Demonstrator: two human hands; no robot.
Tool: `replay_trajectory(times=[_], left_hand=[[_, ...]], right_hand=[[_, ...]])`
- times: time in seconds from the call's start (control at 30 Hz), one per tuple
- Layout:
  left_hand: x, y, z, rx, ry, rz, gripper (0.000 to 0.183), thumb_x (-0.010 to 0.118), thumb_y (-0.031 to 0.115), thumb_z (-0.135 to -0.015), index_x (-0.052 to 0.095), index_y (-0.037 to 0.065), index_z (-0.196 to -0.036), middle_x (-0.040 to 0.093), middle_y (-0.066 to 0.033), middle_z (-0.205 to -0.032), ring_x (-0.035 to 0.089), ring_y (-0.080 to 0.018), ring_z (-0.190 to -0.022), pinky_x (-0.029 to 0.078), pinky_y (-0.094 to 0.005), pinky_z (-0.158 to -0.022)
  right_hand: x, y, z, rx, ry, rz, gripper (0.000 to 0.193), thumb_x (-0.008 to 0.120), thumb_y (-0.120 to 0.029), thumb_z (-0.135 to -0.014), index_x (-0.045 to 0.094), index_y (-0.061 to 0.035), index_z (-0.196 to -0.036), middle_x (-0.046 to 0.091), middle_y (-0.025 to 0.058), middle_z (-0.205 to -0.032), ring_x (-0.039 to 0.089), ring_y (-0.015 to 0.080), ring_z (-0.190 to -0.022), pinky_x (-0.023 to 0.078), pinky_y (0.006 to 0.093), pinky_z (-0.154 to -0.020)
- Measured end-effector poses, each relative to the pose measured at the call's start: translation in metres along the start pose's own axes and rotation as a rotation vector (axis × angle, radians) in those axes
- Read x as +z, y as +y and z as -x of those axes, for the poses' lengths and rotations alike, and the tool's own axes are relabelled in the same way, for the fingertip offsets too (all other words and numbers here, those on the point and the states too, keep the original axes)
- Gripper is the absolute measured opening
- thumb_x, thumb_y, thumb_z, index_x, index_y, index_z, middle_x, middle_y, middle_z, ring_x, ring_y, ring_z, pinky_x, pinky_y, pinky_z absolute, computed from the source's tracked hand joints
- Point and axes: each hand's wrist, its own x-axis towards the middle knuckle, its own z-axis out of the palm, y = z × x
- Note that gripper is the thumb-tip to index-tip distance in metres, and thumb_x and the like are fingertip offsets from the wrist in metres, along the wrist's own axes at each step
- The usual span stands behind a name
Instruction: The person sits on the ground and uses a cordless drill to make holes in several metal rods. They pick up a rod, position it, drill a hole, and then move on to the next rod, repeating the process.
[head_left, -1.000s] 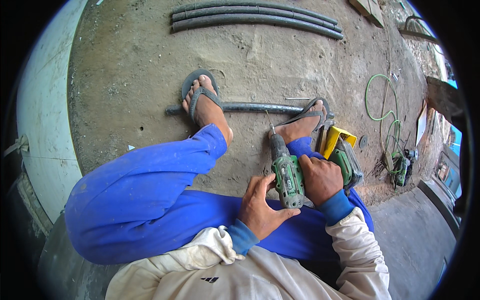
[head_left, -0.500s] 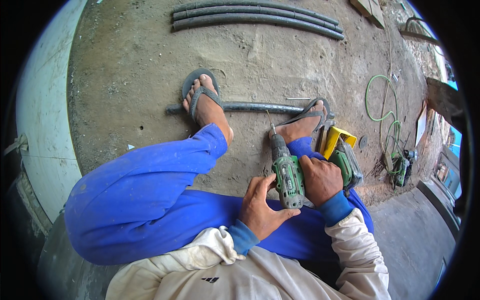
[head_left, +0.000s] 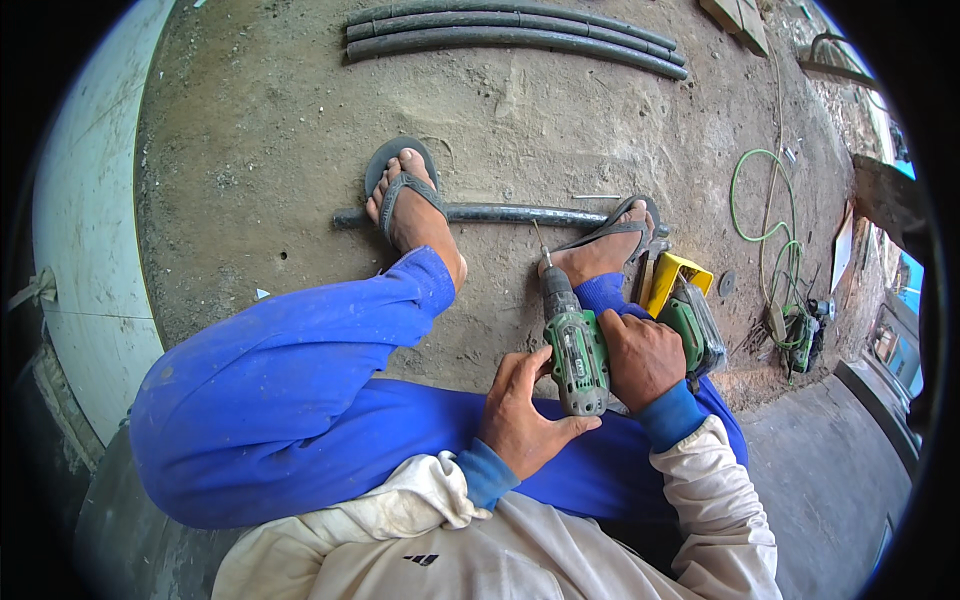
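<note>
A green and grey cordless drill [head_left: 579,360] lies on its side over my right leg, its chuck pointing away from me. My right hand [head_left: 645,362] is wrapped round its handle, with the battery beyond my knuckles. At the left of the drill's rear body, my left hand [head_left: 522,425] grips with curled fingers, its thumb by the back end; the fingertips are partly hidden. A thin drill bit [head_left: 541,237] extends from the chuck, its tip near a dark pipe [head_left: 500,213] on the ground. My sandalled feet rest on or against this pipe towards its two ends.
Three dark pipes [head_left: 510,35] lie side by side at the far side. A yellow holder [head_left: 680,280] stands by my right foot, near a thin metal rod [head_left: 597,197]. Further right, a green power tool [head_left: 803,335] lies with its coiled green cord [head_left: 735,200]. A pale panel [head_left: 90,220] borders the left.
The drill's body has rolled very slightly between my hands. Both hands keep their hold, and the pipe and my feet are in the same place.
</note>
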Motion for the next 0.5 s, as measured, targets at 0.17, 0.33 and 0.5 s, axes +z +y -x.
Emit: replay_trajectory(times=[0.17, 0.33, 0.5], left_hand=[[-0.0006, 0.0005, -0.0006, 0.013, 0.005, -0.009, 0.096, 0.103, 0.029, -0.069, 0.052, -0.005, -0.144, 0.059, -0.0202, -0.128, 0.067, -0.0337, -0.122, 0.056, -0.0434, -0.108], [-0.0006, 0.0001, -0.0008, 0.026, 0.019, -0.02, 0.097, 0.103, 0.029, -0.068, 0.053, -0.005, -0.144, 0.059, -0.0208, -0.127, 0.067, -0.0345, -0.121, 0.057, -0.0432, -0.108], [-0.0004, 0.0006, -0.0008, 0.016, 0.02, -0.02, 0.097, 0.104, 0.029, -0.068, 0.053, -0.005, -0.143, 0.059, -0.0209, -0.126, 0.067, -0.0346, -0.121, 0.057, -0.0433, -0.108]], right_hand=[[-0.0002, -0.0003, 0.0001, -0.002, 0.004, -0.001, 0.014, 0.066, -0.019, -0.089, 0.059, -0.0118, -0.099, 0.071, 0.0094, -0.084, 0.075, 0.0311, -0.081, 0.056, 0.0463, -0.072], [-0.0002, -0.0005, -0.0004, 0.0, 0.001, 0.0, 0.014, 0.066, -0.018, -0.089, 0.059, -0.0118, -0.099, 0.071, 0.0098, -0.084, 0.075, 0.0314, -0.081, 0.056, 0.0467, -0.072], [0.0002, -0.0005, -0.0004, 0.003, 0.009, -0.001, 0.013, 0.065, -0.017, -0.089, 0.059, -0.0114, -0.098, 0.071, 0.0105, -0.084, 0.075, 0.0321, -0.081, 0.056, 0.0469, -0.072]])
